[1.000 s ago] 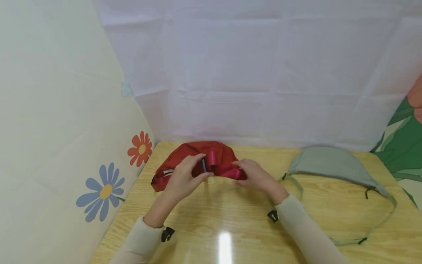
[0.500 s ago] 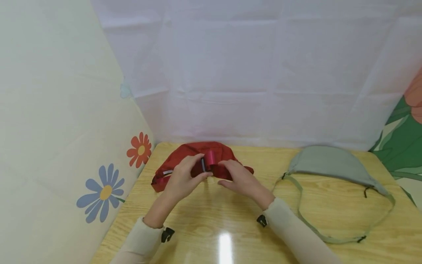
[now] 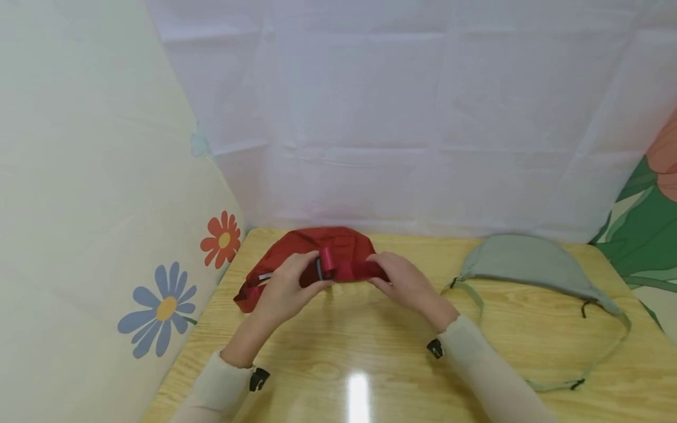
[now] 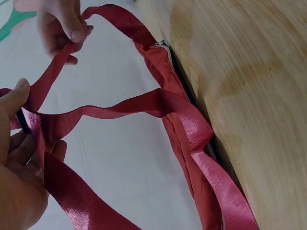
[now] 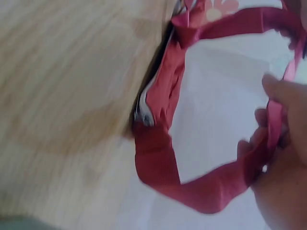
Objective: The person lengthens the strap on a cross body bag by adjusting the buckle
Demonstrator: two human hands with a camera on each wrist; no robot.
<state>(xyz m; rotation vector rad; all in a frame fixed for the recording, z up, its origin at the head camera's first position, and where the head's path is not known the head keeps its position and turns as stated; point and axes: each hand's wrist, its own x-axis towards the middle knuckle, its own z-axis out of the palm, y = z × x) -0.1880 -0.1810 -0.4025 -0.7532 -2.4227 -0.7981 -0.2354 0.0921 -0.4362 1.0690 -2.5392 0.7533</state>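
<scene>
A red waist bag point(image 3: 309, 238) lies at the back of the table, its red strap lifted in front of it. My left hand point(image 3: 288, 289) grips the strap at a dark buckle point(image 4: 22, 120), which sits between thumb and fingers; a loop of strap stands up beside it. To the right, my right hand point(image 3: 406, 283) pinches a stretch of the red strap point(image 5: 208, 189) between thumb and fingers. In the left wrist view the strap runs between both hands and back to the bag's zipped edge point(image 4: 165, 50). The buckle's details are partly hidden by my fingers.
A grey-green waist bag point(image 3: 529, 261) lies to the right, its thin strap point(image 3: 603, 361) looped towards the front and partly behind my right sleeve. A white cloth point(image 3: 370, 117) hangs behind the wooden table point(image 3: 328, 352); a flower-printed sheet point(image 3: 106, 176) stands at left.
My right hand moved left to near the buckle, then back right with the strap, which now stretches between the hands. My left hand keeps its grip and has shifted slightly left.
</scene>
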